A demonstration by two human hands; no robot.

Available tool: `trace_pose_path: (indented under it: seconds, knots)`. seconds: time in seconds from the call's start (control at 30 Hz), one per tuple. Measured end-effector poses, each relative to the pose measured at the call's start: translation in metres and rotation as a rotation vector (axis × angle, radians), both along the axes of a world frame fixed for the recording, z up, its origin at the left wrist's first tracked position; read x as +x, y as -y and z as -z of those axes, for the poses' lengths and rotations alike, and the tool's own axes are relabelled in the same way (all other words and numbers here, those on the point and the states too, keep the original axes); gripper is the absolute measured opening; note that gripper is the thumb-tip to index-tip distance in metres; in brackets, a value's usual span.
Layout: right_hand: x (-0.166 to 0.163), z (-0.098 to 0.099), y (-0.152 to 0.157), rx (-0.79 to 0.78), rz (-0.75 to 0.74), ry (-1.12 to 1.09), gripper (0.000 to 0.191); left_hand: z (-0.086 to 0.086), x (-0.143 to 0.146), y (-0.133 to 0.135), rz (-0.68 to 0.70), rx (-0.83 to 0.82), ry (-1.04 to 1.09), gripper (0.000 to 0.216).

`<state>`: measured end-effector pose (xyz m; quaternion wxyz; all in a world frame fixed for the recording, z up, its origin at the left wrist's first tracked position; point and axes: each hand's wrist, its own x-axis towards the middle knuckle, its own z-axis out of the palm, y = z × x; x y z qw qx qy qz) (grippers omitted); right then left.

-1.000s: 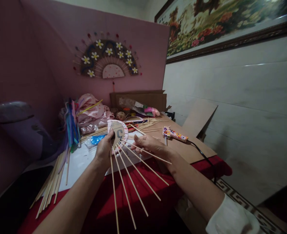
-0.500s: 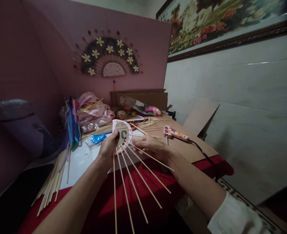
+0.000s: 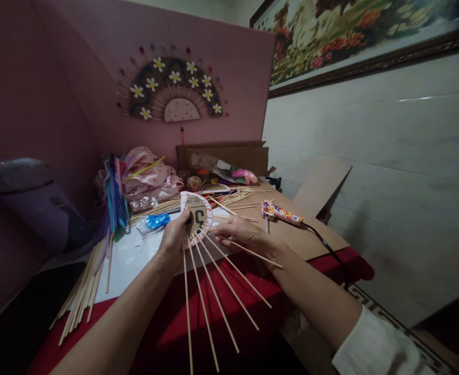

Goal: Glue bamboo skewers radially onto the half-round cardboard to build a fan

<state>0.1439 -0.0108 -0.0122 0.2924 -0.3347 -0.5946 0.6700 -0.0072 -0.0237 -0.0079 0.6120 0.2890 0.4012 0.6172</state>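
Observation:
My left hand (image 3: 175, 232) grips the edge of a half-round cardboard piece (image 3: 195, 212) with a pink fabric rim, its thumb pressed on the brown face. Several thin wooden sticks (image 3: 216, 281) fan out from the cardboard toward me. My right hand (image 3: 235, 232) is closed around the rightmost stick (image 3: 258, 253), close to where it meets the cardboard; that stick runs under the fingers and past the wrist. A glue gun (image 3: 282, 213) with a flowered pattern lies on the brown board to the right.
Loose sticks (image 3: 81, 291) lie at the left over the red cloth (image 3: 163, 333). Behind are pipe cleaners (image 3: 116, 192), crumpled pink fabric (image 3: 151, 174), a blue packet (image 3: 157, 221) and more sticks. A black cord (image 3: 325, 245) crosses the right edge. A decorated fan (image 3: 177, 88) hangs on the pink panel.
The rightmost stick has swung slightly outward and up under my right hand. The cardboard and the other sticks have turned a little; my left hand keeps its grip.

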Motion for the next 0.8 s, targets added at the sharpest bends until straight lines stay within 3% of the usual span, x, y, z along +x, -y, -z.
trace_pose_path:
  seconds: [0.67, 0.8]
  knots:
    - [-0.0013, 0.0042, -0.0034, -0.057, 0.033, -0.030, 0.017, 0.0056, -0.0024, 0.0015, 0.073, -0.021, -0.015, 0.017]
    - [-0.0005, 0.0068, -0.0067, -0.086, -0.006, -0.029, 0.020, 0.0016, -0.0020, 0.0035, 0.036, -0.064, -0.079, 0.015]
